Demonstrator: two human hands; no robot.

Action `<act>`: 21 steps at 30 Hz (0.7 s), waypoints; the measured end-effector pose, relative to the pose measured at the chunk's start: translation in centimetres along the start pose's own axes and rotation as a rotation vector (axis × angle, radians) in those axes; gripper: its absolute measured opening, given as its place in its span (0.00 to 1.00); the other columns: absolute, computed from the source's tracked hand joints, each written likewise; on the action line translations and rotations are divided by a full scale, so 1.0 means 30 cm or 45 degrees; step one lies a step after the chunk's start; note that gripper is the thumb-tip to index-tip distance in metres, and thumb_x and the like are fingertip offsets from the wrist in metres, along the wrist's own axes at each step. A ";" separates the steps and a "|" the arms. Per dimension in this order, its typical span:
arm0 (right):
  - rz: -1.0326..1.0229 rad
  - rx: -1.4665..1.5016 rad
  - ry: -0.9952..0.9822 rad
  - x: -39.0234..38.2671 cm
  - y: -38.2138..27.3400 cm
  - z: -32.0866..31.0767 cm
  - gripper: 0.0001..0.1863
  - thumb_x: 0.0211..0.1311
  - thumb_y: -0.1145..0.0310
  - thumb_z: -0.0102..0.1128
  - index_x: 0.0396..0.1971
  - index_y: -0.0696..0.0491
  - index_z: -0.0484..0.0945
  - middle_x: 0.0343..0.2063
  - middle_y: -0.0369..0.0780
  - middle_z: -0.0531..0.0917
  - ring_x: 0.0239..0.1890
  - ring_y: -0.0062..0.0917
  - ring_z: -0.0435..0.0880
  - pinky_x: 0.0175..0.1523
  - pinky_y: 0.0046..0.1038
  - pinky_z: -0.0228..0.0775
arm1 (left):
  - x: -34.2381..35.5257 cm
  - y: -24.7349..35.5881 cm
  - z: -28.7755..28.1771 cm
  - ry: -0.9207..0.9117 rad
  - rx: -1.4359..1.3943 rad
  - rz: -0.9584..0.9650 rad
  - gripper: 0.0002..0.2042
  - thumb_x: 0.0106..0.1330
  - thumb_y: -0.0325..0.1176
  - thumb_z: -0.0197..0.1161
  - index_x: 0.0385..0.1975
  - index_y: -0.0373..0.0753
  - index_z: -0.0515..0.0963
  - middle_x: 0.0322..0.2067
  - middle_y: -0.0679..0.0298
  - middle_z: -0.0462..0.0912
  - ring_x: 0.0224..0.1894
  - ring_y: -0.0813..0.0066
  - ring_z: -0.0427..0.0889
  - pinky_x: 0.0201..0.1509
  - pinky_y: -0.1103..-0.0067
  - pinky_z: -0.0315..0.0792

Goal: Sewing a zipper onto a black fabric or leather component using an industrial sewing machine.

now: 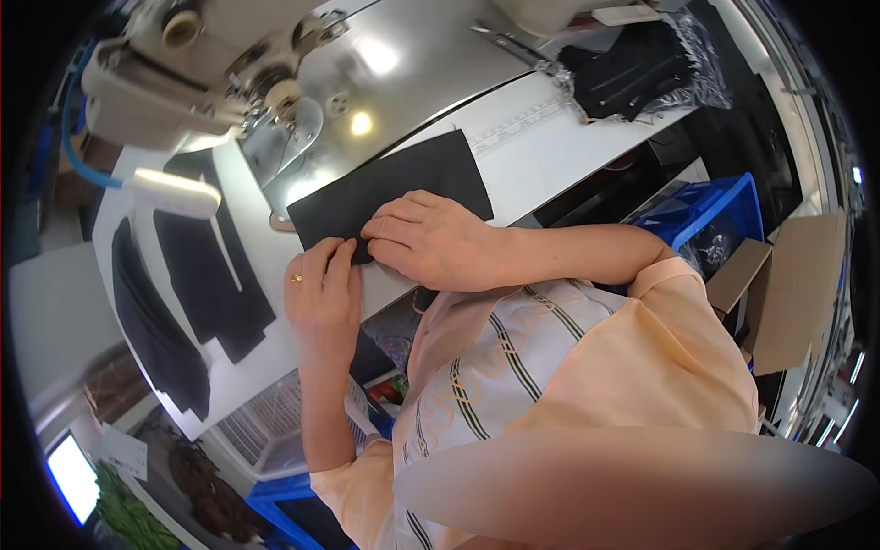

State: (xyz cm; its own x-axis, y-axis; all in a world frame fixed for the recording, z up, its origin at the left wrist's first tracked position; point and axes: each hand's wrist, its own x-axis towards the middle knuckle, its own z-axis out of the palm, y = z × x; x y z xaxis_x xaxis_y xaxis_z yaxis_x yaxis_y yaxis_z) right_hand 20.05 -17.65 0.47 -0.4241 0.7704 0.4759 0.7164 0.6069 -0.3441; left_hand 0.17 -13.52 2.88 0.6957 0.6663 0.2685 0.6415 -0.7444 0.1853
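A rectangular piece of black fabric (412, 174) lies flat on the white table, partly over the edge of the shiny metal plate. My left hand (325, 289), with a ring on one finger, pinches its near edge. Close beside it, my right hand (440, 243) has its fingers curled down onto the same edge, fingertips almost touching those of the left. Whatever lies under the fingertips is hidden. Above and left of the fabric stands a sewing machine (151, 96), its needle area over the metal plate (403, 69).
More black fabric pieces (206, 266) lie at the table's left, below a small lit lamp (174, 194). A clear ruler (518, 126), a long metal tool (506, 44) and a black fabric bundle (628, 69) are far right. A blue crate (750, 197), cardboard box (802, 284) and white basket (261, 417) stand nearby.
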 end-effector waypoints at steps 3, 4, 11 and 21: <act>-0.084 -0.023 0.113 0.029 0.003 -0.011 0.08 0.49 0.70 0.57 0.30 0.55 0.77 0.39 0.39 0.80 0.45 0.31 0.78 0.50 0.30 0.71 | -0.060 -0.040 -0.030 0.177 -0.168 -0.005 0.11 0.54 0.19 0.66 0.37 0.33 0.83 0.40 0.60 0.82 0.40 0.64 0.82 0.43 0.74 0.76; -0.081 -0.011 0.081 0.015 0.030 -0.029 0.10 0.49 0.71 0.57 0.32 0.57 0.77 0.41 0.41 0.80 0.48 0.34 0.79 0.53 0.32 0.72 | -0.079 -0.043 -0.032 0.168 -0.153 -0.049 0.11 0.54 0.19 0.66 0.37 0.33 0.83 0.40 0.60 0.82 0.40 0.64 0.82 0.43 0.74 0.76; -0.107 0.054 0.048 -0.041 0.188 -0.157 0.10 0.48 0.75 0.67 0.33 0.56 0.81 0.39 0.39 0.83 0.39 0.33 0.82 0.42 0.30 0.77 | -0.084 -0.085 -0.066 0.101 -0.450 -0.258 0.07 0.58 0.23 0.66 0.37 0.33 0.83 0.41 0.61 0.81 0.38 0.70 0.79 0.42 0.79 0.72; 0.434 0.244 -0.036 0.026 0.156 -0.138 0.08 0.53 0.75 0.67 0.25 0.55 0.74 0.28 0.37 0.78 0.28 0.29 0.78 0.32 0.27 0.70 | -0.047 -0.173 -0.094 -0.081 -1.059 -0.687 0.09 0.60 0.21 0.64 0.41 0.32 0.82 0.31 0.68 0.77 0.32 0.84 0.73 0.37 0.87 0.65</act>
State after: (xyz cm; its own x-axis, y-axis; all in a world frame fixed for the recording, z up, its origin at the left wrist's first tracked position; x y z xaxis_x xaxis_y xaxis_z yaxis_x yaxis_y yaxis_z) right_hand 25.36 -15.01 2.57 -0.1971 0.9375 0.2867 0.7036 0.3389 -0.6246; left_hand -5.06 -10.73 4.22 0.4093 0.9076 -0.0938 0.4633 -0.1182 0.8783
